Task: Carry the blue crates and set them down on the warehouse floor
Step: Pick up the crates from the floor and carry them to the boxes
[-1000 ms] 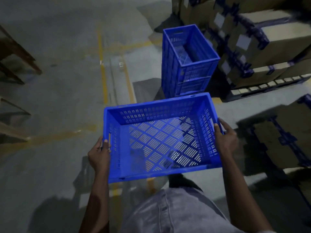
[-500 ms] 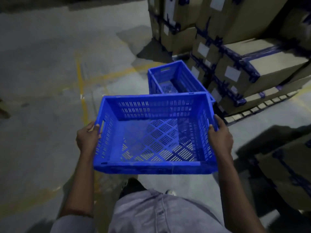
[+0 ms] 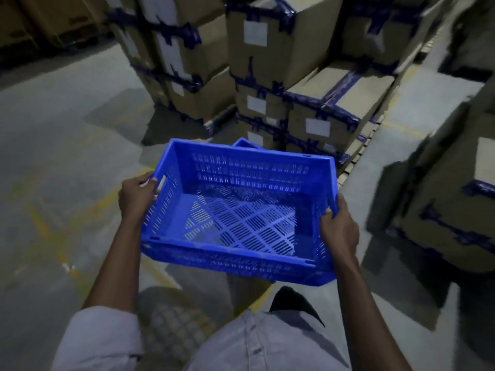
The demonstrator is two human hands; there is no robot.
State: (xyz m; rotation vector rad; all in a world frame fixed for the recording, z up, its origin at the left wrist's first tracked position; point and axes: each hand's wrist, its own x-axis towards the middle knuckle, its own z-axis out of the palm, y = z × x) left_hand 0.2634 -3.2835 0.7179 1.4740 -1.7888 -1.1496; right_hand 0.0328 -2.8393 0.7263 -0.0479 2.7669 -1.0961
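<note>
Fingers of the left hand [image 3: 136, 196] and right hand [image 3: 338, 228] clamp the blue crate [image 3: 235, 218] by its ends, above the floor [image 3: 53, 156], not yet set down.

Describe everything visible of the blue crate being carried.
The carried crate is bright blue, plastic-looking, rectangular and open-topped, with slotted walls, a diamond-lattice slotted bottom and a handle cut-out in its left end. It is empty and held above the floor. The left hand grips its left end, the right hand its right end. A corner of another blue crate shows behind its far rim.
</note>
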